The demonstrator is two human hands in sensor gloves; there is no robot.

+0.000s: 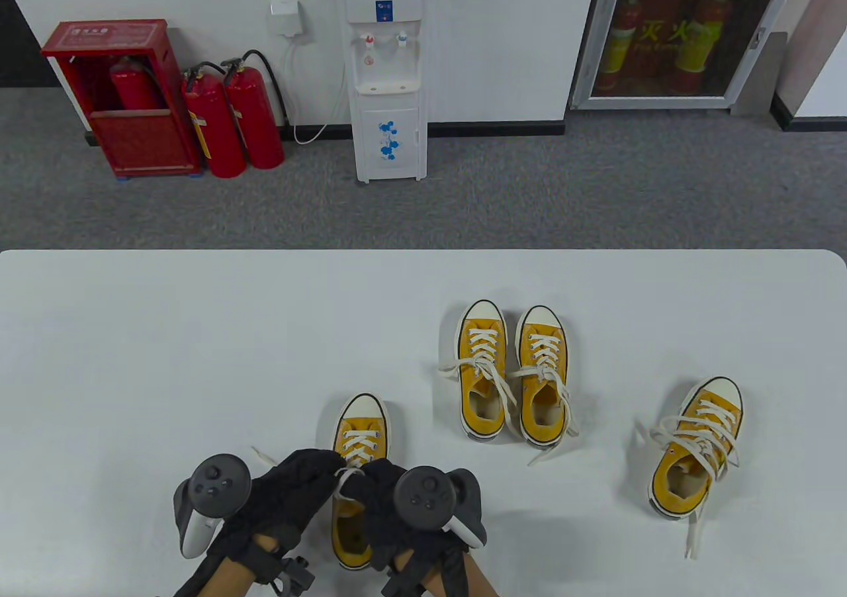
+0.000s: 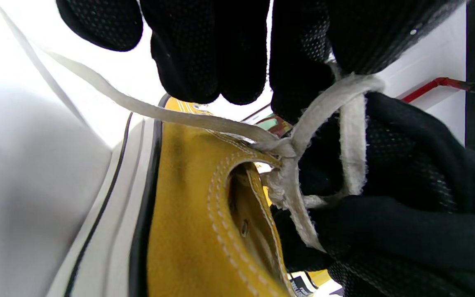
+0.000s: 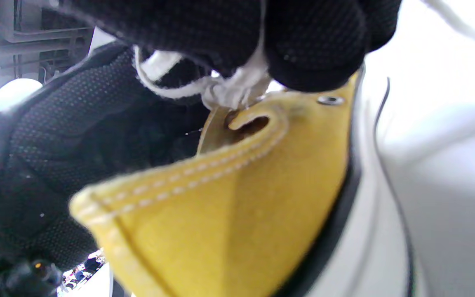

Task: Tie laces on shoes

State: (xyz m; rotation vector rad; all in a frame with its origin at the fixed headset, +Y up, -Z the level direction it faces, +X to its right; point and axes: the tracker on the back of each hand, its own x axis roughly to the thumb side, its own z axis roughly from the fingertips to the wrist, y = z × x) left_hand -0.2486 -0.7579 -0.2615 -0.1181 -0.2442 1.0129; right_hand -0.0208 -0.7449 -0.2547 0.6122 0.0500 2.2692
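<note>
A yellow canvas shoe [image 1: 359, 433] with a white toe cap lies near the table's front edge, toe pointing away. Both gloved hands meet over its tongue. My left hand [image 1: 316, 468] pinches a white lace loop [image 2: 346, 99] at the knot [image 2: 276, 147]; a free lace end [image 2: 109, 95] trails off to the left. My right hand [image 1: 370, 484] pinches the lace [image 3: 237, 88] just above the shoe's top eyelet [image 3: 330, 100]. The shoe's yellow side [image 3: 237, 214] fills the right wrist view. Most of the knot is hidden under the fingers.
A pair of yellow shoes [image 1: 513, 372] with loose laces stands side by side mid-table. A single yellow shoe [image 1: 698, 448] lies to the right, laces spread. The white table [image 1: 165, 359] ends at a far edge; a water dispenser [image 1: 387, 74] and fire extinguishers [image 1: 231, 120] stand beyond.
</note>
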